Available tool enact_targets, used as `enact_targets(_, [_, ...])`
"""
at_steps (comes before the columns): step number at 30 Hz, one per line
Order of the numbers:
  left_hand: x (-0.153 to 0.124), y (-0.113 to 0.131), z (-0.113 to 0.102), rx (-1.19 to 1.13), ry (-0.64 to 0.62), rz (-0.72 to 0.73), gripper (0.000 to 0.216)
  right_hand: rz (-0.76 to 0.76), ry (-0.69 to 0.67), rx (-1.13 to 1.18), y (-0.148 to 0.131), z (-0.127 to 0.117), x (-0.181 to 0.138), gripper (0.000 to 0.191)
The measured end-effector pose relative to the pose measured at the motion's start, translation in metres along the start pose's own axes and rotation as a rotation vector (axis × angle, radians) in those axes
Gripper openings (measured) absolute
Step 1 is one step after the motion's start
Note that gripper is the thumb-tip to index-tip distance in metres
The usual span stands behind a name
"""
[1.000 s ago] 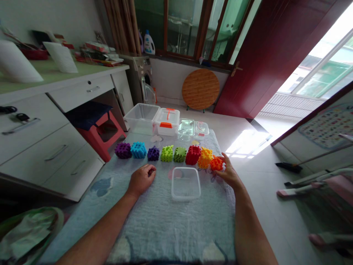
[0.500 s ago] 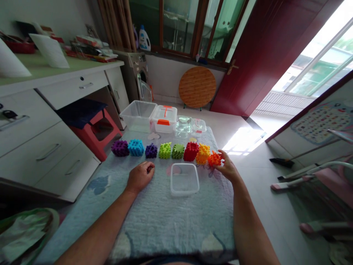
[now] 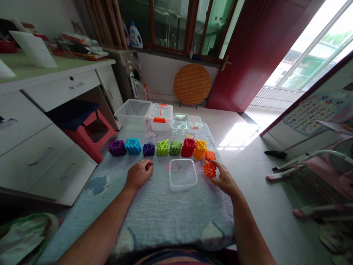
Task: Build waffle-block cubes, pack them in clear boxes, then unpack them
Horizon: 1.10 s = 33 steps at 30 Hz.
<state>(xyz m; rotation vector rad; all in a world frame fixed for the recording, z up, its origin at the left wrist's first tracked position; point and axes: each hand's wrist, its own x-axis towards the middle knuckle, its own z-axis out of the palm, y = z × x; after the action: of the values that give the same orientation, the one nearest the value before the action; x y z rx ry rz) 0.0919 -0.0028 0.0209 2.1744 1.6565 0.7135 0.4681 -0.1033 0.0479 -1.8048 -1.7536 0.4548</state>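
My right hand (image 3: 224, 179) grips orange notched puzzle pieces (image 3: 210, 169) between thumb and fingers, right of a clear square plastic box (image 3: 183, 175). Just behind them another orange piece (image 3: 210, 155) rests on the cloth. My left hand (image 3: 140, 173) lies on the table in a loose fist, left of the box, with nothing seen in it. Across the table runs a row of notched blocks: purple (image 3: 117, 148), blue (image 3: 133, 147), dark violet (image 3: 149, 148), lime (image 3: 162, 148), olive green (image 3: 175, 148), red (image 3: 189, 147) and yellow-orange (image 3: 200, 149).
Behind the row stand a large clear bin (image 3: 134, 116), a lidded box with orange clips (image 3: 160, 117), a glass-like container (image 3: 180, 123) and a small lidded box (image 3: 195, 123). A red stool (image 3: 97, 136) is at the left, by white drawers (image 3: 41, 154).
My right hand has drawn orange pieces toward me and slightly left, leaving one orange piece behind. My left hand stays resting. The camera view has shifted slightly.
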Motion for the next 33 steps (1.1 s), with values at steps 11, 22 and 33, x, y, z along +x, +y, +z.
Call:
enact_targets(11, [0.000, 0.002, -0.003, 0.011, -0.007, 0.008, 0.024, 0.032, -0.196, -0.248, -0.022, -0.003, -0.014, 0.088])
enact_targets(22, [-0.001, 0.000, -0.003, 0.001, -0.004, 0.041, 0.021, -0.051, -0.342, -0.536, -0.043, 0.003, 0.004, 0.050])
enact_targets(33, [-0.002, 0.001, -0.003, 0.011, -0.007, 0.046, 0.021, -0.049, -0.415, -0.574, -0.051, 0.006, 0.018, 0.039])
